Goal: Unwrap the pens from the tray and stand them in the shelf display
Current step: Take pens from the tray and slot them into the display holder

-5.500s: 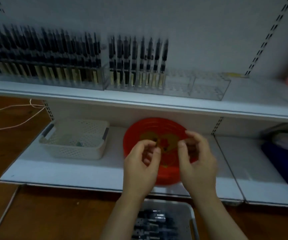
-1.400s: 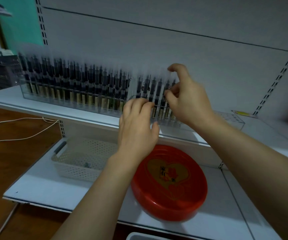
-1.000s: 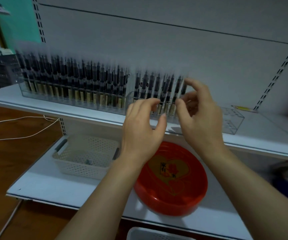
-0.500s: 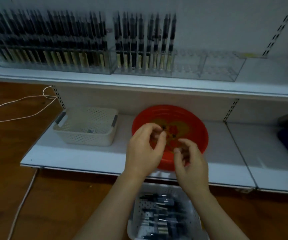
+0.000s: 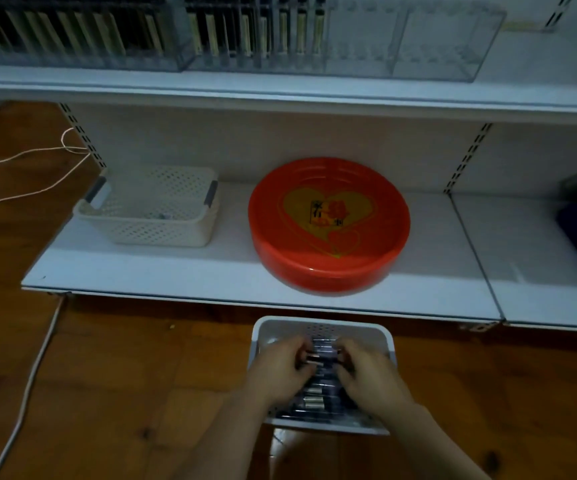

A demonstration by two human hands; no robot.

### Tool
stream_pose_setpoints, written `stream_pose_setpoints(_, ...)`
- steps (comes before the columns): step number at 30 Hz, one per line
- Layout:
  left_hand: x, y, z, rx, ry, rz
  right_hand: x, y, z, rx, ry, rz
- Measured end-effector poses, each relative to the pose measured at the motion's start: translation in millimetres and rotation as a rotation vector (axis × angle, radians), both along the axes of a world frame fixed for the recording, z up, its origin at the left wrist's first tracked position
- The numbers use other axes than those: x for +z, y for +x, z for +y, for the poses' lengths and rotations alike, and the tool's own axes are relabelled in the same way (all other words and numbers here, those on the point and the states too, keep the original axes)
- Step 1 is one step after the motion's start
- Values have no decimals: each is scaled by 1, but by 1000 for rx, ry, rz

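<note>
Shelving unit (image 5: 211,282), white metal, two tiers, lower shelf front edge just behind the tray; bare strip of lower shelf open between basket and bowl. Wood floor (image 5: 124,393), brown planks, wide open to the left of the tray, crossed there by a thin white cable (image 5: 27,386). Shelf display (image 5: 332,43), clear plastic, rectangular, on upper tier well behind and above the tray; pens (image 5: 256,32) upright in its left part, right compartments see-through and bare. Red bowl (image 5: 328,226), round, glossy plastic, yellow heart print inside, on lower shelf directly behind the tray. Perforated basket (image 5: 148,206), off-white, grey handles, behind and left of the tray, apart from bowl. Tray (image 5: 325,323), white, perforated, rounded corners, on floor, holding wrapped pens (image 5: 315,400), dark with silver bands, lying crosswise. Left hand (image 5: 280,368) and right hand (image 5: 370,375) both inside the tray, fingers curled onto the top pens near its far end; blurred, pinch or just touch cannot tell
</note>
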State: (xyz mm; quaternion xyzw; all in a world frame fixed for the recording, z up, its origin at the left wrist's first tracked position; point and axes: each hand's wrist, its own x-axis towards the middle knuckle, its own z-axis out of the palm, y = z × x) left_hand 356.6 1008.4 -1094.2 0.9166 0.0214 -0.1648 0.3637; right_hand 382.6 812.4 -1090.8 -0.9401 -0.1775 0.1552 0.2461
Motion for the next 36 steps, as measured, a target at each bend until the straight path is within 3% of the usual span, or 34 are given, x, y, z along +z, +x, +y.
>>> stream_pose_setpoints(4,-8,-7,0,-76,47,86,-17,-5,0,116,-151,131)
stream_pose_setpoints(9,-14,-11,-4,-143,89,141,-32,-7,4,175,-305,154)
stream_pose_setpoints(19,-17,-10,-1,-147,99,197,-37,-4,5,155,-332,155)
stream_pose_setpoints(29,-11,2,2,73,-90,142,4,28,-4,-95,186,218)
stream_pose_setpoints(36,32,27,9,143,-510,25,66,59,-8,-299,418,62)
